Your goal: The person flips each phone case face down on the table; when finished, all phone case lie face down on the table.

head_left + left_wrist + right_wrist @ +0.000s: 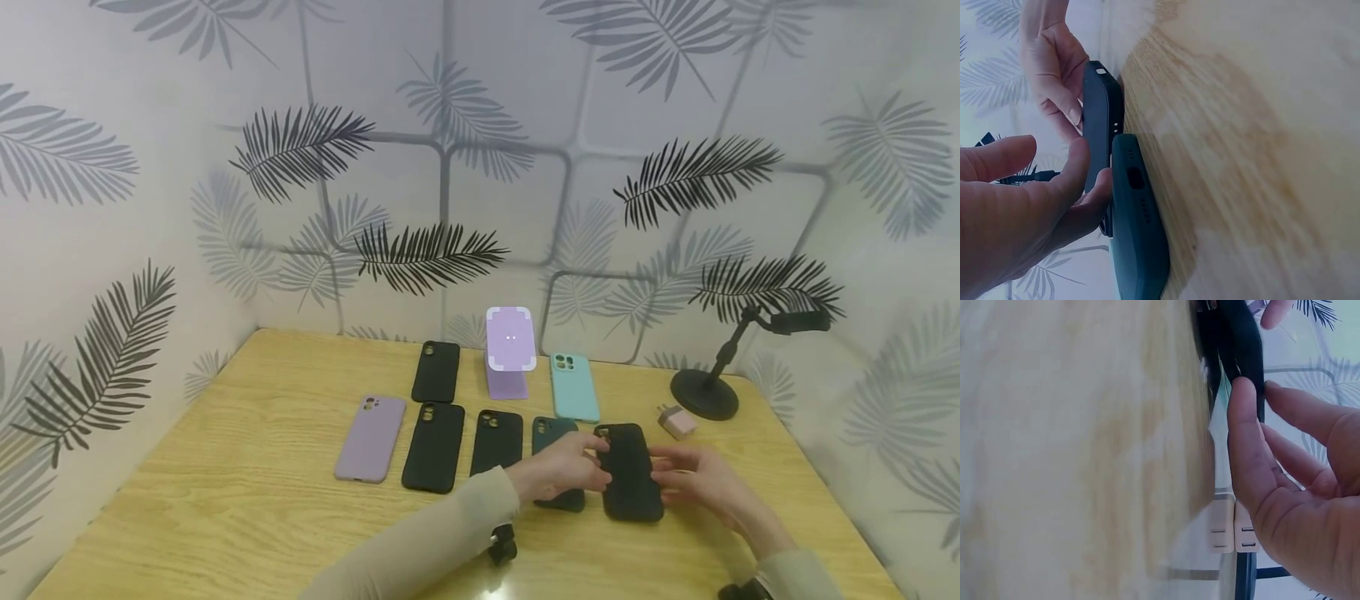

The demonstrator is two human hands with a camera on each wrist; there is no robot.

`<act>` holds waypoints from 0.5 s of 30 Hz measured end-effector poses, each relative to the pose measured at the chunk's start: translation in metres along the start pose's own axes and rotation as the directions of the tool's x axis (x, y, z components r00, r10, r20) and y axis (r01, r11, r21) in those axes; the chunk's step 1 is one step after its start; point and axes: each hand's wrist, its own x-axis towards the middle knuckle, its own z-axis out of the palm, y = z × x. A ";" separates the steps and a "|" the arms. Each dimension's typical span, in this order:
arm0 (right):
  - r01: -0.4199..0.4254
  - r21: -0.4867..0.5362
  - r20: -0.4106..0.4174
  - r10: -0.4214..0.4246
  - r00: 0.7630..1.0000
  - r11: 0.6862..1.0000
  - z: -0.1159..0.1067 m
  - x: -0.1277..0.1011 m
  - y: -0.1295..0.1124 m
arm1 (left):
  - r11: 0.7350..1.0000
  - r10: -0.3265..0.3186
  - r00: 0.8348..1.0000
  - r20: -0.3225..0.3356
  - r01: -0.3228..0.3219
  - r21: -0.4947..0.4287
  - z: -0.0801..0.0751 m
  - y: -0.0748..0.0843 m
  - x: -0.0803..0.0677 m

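A black phone case (630, 475) lies between my two hands at the right of the row. My right hand (708, 483) pinches its right edge; in the right wrist view the fingertips (1242, 394) meet on the case's dark rim (1244, 344). From the other side my left hand (562, 465) reaches over a dark green phone case (562, 498) and touches the black case's left edge with loosely extended fingers. In the left wrist view, that hand's thumb (1010, 156) stands away from the black case (1100, 106), and the green case is close beside it.
To the left lie a lilac phone case (371, 442) and several black phone cases (433, 450). Behind stand a purple phone stand (510, 342), a turquoise case (575, 392) lying flat, a pink charger plug (677, 422) and a black lamp (708, 392). Patterned walls border the wooden table (247, 500).
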 end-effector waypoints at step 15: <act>-0.052 -0.030 0.036 0.053 0.998 0.998 0.003 0.007 -0.004 | 1.000 0.011 1.000 0.013 -0.010 -0.017 -0.005 0.000 -0.001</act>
